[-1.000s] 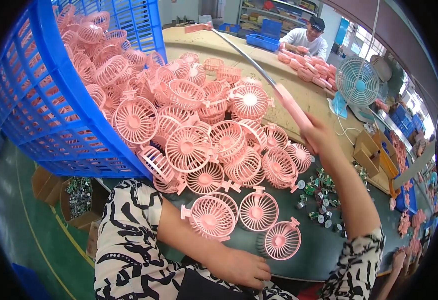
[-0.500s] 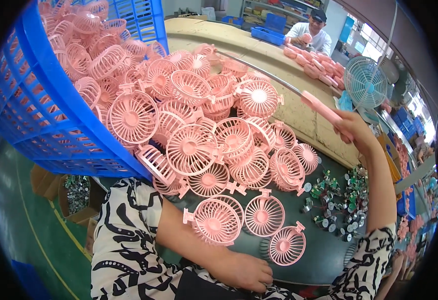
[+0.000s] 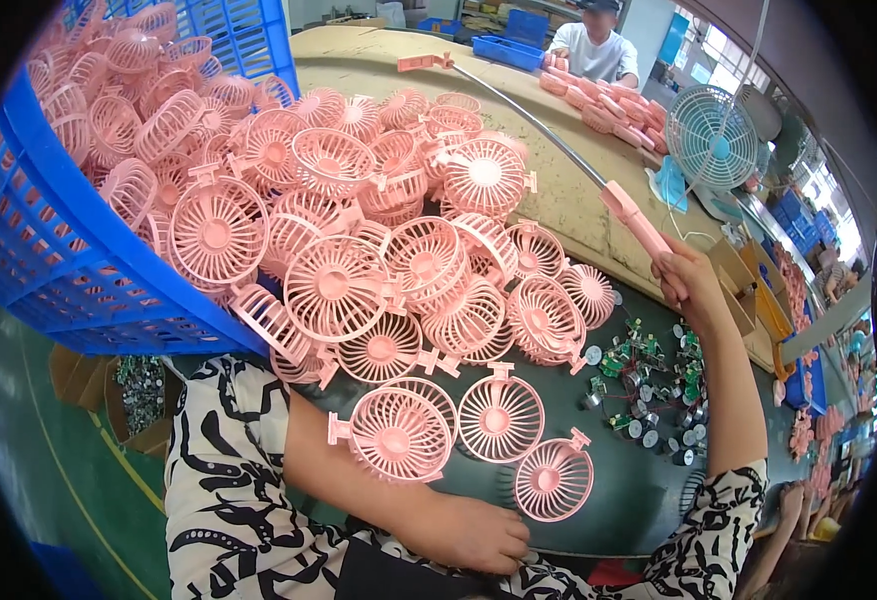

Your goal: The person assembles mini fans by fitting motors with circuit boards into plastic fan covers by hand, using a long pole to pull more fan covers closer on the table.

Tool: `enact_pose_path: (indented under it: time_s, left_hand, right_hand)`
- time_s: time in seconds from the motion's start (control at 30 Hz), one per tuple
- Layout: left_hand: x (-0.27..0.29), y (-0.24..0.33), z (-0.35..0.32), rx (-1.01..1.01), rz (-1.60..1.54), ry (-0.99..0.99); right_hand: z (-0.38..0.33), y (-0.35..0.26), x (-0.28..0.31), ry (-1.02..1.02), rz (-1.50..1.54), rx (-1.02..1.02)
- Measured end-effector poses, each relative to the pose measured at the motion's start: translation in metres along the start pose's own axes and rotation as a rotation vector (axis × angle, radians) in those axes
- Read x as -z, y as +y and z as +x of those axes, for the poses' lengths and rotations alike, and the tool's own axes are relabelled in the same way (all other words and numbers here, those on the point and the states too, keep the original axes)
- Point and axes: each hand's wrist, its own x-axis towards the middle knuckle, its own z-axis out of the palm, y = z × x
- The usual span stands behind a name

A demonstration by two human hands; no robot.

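Note:
My right hand (image 3: 688, 285) is closed round the pink handle (image 3: 639, 222) of a telescopic stick, raised at the right. Its metal rod (image 3: 529, 118) slants up and left over the far table, ending in a pink bracket (image 3: 426, 63). My left hand (image 3: 479, 535) rests palm down at the near table edge, fingers curled in; nothing shows in it. Close to the left hand lie a round pink fan grille (image 3: 554, 480), another pink grille (image 3: 501, 418) and a stack of pink grilles (image 3: 396, 440). None of them is in my grasp.
A blue crate (image 3: 124, 265) tips pink grilles onto the green tabletop (image 3: 559, 535). Small motors with circuit boards (image 3: 649, 390) are heaped at right. Beyond stand a teal fan (image 3: 711, 137), pink parts (image 3: 604, 103) and a seated person (image 3: 596, 45). Cardboard boxes (image 3: 139, 405) stand on the floor.
The stick has swung upward, so its pink bracket now shows above the grille pile. My right hand has lowered slightly. The view has shifted a little to the right; my left hand stays put.

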Motion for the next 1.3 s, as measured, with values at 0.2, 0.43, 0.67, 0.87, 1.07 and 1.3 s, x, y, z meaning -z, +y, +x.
enact_pose_path:
  time_s: [0.2,0.43,0.67,0.87,1.07,1.3]
  left_hand:
    - [-0.008,0.017,0.001,0.057,0.067,-0.004]
    - [-0.002,0.003,0.004,0.008,0.037,0.075]
    - [0.005,0.006,-0.002,0.064,0.187,0.017]
    - [0.004,0.01,-0.01,0.124,0.201,0.092]
    - [-0.005,0.01,-0.02,0.28,0.101,0.132]
    - [-0.016,-0.008,-0.026,0.5,-0.005,0.206]
  right_hand:
    - [0.042,0.015,0.024,-0.133,-0.143,-0.074]
    - [0.068,0.056,0.08,0.361,-1.313,0.418]
    - [-0.129,0.006,-0.133,-0.134,-0.845,0.947]
    - [-0.192,0.013,-0.203,-0.271,-0.822,0.873]
    - [-0.17,0.027,-0.25,-0.28,-0.719,0.951]
    - [-0.201,0.019,-0.205,0.15,-0.62,0.995]
